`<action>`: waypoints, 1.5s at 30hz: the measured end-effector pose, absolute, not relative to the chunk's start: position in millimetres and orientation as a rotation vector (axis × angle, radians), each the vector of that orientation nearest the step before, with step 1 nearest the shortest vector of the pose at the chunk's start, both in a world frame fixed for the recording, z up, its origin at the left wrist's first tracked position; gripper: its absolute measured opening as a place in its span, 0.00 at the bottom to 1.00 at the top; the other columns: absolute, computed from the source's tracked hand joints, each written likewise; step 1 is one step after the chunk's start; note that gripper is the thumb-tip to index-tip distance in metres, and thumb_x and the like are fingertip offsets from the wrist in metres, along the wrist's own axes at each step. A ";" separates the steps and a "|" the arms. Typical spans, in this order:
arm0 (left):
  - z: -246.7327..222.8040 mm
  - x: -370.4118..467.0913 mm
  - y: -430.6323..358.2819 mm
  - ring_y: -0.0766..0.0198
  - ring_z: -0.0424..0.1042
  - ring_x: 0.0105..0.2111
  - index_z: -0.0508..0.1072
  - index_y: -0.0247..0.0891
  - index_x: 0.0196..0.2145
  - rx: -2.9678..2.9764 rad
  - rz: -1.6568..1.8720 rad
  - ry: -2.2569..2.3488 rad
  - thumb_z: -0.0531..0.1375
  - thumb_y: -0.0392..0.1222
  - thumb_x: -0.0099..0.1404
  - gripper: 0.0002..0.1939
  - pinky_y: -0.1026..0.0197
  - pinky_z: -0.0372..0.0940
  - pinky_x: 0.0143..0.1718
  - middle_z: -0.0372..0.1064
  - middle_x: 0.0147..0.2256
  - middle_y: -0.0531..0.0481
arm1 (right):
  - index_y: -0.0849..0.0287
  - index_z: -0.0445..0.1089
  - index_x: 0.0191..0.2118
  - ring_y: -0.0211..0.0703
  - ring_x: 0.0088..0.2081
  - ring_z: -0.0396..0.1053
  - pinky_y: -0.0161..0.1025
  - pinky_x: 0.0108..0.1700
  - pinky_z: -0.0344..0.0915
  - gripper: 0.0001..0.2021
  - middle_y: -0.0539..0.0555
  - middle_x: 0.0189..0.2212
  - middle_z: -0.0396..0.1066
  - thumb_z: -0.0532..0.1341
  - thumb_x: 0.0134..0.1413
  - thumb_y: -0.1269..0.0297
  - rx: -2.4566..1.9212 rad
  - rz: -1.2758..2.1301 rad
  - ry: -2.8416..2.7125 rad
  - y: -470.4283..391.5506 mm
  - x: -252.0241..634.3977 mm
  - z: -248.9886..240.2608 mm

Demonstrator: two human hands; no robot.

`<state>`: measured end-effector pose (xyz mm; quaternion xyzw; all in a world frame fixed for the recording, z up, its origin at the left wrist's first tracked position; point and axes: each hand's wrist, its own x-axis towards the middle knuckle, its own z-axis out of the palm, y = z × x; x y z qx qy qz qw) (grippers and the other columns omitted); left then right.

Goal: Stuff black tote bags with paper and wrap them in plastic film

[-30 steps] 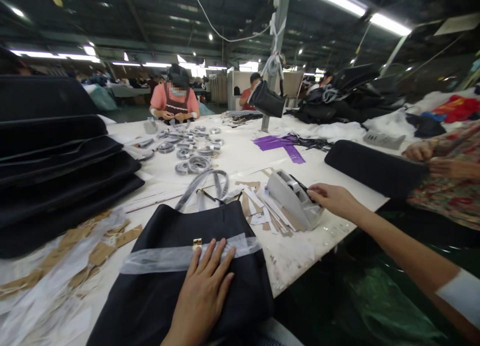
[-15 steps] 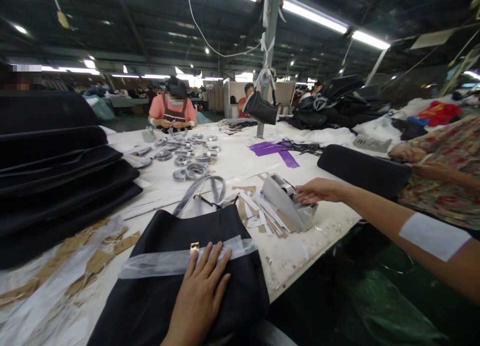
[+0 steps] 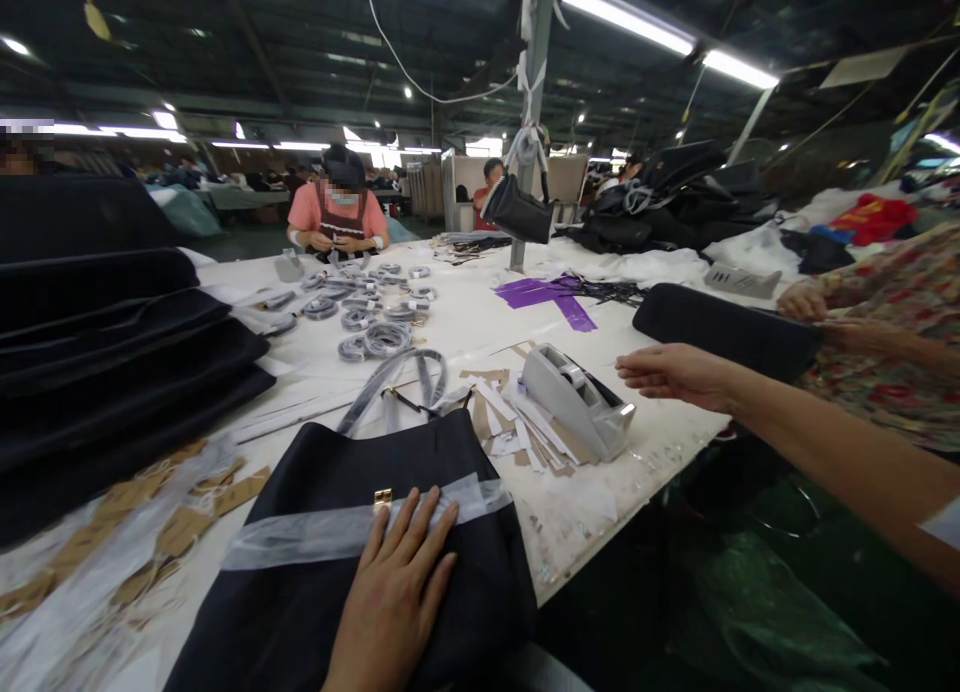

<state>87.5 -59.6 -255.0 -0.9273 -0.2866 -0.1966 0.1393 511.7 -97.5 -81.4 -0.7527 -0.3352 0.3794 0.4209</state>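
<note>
**Black bag under the left hand; right hand lifted off the tape dispenser**

Black fabric bag [image 3: 375, 532], flat on the white counter [image 3: 480, 317] at its near edge, a gold clasp [image 3: 383, 496] at the middle of its upper part. Clear film strip [image 3: 337, 528] lay across the bag just below the clasp, running well past the bag's left side.

Left hand [image 3: 390, 602]: pressed palm-down on the bag, fingers spread, fingertips over the film strip; an open grip, holding nothing, only pinning.

Right hand [image 3: 671, 372]: hung in the air just right of the grey tape dispenser [image 3: 577, 397], fingers loosely extended. Half a second before, it had rested on the dispenser's top; it had since drawn off to the right and no longer touched it. Whether a length of tape was between the fingertips could not be told; none showed. Judged: the pull at the dispenser was over or nearly so, and the bag stayed pinned in place throughout.

Around these:
- paper and card scraps [image 3: 517, 427], between bag and dispenser
- grey straps [image 3: 401, 372], looped beyond the bag
- stacked black bags [image 3: 112, 352], at left
- purple tape strips [image 3: 555, 297], farther back
- long black bag [image 3: 724, 327], under a co-worker's hand [image 3: 802, 302] at right
- seated person in a pink top [image 3: 337, 222], far side of the counter
</note>
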 end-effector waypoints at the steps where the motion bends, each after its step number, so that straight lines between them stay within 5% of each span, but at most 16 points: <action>1: -254.8 87.5 -59.6 0.50 0.56 0.65 0.52 0.48 0.68 -2.686 -0.569 -0.833 0.53 0.47 0.72 0.29 0.40 0.57 0.62 0.52 0.67 0.53 | 0.66 0.75 0.37 0.35 0.30 0.74 0.28 0.30 0.70 0.09 0.61 0.37 0.77 0.65 0.58 0.63 -1.882 0.955 -0.816 -108.2 510.9 -76.4; 9: -253.9 86.1 -60.1 0.51 0.56 0.65 0.53 0.47 0.68 -2.732 -0.638 -0.839 0.54 0.46 0.71 0.30 0.42 0.51 0.66 0.54 0.66 0.52 | 0.60 0.78 0.37 0.36 0.31 0.70 0.25 0.25 0.65 0.16 0.60 0.39 0.76 0.72 0.46 0.53 -1.926 1.026 -0.600 -180.2 506.8 -114.7; 16: -254.4 86.7 -59.6 0.51 0.54 0.66 0.53 0.47 0.68 -2.748 -0.610 -0.850 0.54 0.47 0.71 0.30 0.42 0.52 0.65 0.53 0.66 0.52 | 0.61 0.76 0.32 0.31 0.22 0.57 0.27 0.17 0.51 0.24 0.55 0.29 0.73 0.73 0.37 0.43 -1.805 0.845 -0.740 -182.6 501.6 -173.0; 24: -242.1 88.1 -67.6 0.49 0.53 0.66 0.56 0.49 0.66 -2.868 -0.562 -0.971 0.52 0.44 0.72 0.26 0.39 0.54 0.64 0.53 0.66 0.51 | 0.57 0.77 0.34 0.40 0.22 0.64 0.37 0.23 0.61 0.29 0.56 0.30 0.77 0.65 0.38 0.34 -2.233 0.554 -1.023 -186.9 510.3 -186.0; 28: -238.5 89.1 -69.5 0.50 0.53 0.66 0.58 0.50 0.66 -2.900 -0.559 -1.033 0.52 0.45 0.73 0.25 0.38 0.53 0.64 0.53 0.67 0.51 | 0.52 0.77 0.37 0.42 0.22 0.68 0.39 0.27 0.65 0.21 0.54 0.29 0.77 0.63 0.49 0.40 -2.194 0.539 -1.409 -183.2 467.2 -160.6; 37: -236.9 89.0 -71.7 0.50 0.53 0.66 0.59 0.49 0.65 -2.933 -0.623 -1.054 0.52 0.45 0.73 0.24 0.38 0.51 0.65 0.54 0.66 0.49 | 0.57 0.75 0.35 0.40 0.28 0.71 0.33 0.31 0.65 0.14 0.51 0.28 0.77 0.60 0.58 0.52 -1.609 1.075 -1.919 -101.9 322.1 -126.7; 45: -237.6 87.5 -72.2 0.52 0.51 0.67 0.57 0.50 0.65 -2.992 -0.659 -1.118 0.48 0.50 0.74 0.24 0.39 0.48 0.66 0.53 0.67 0.51 | 0.59 0.74 0.27 0.43 0.27 0.70 0.35 0.27 0.55 0.10 0.53 0.23 0.75 0.62 0.54 0.59 -1.988 0.591 -2.371 -53.6 303.1 -148.2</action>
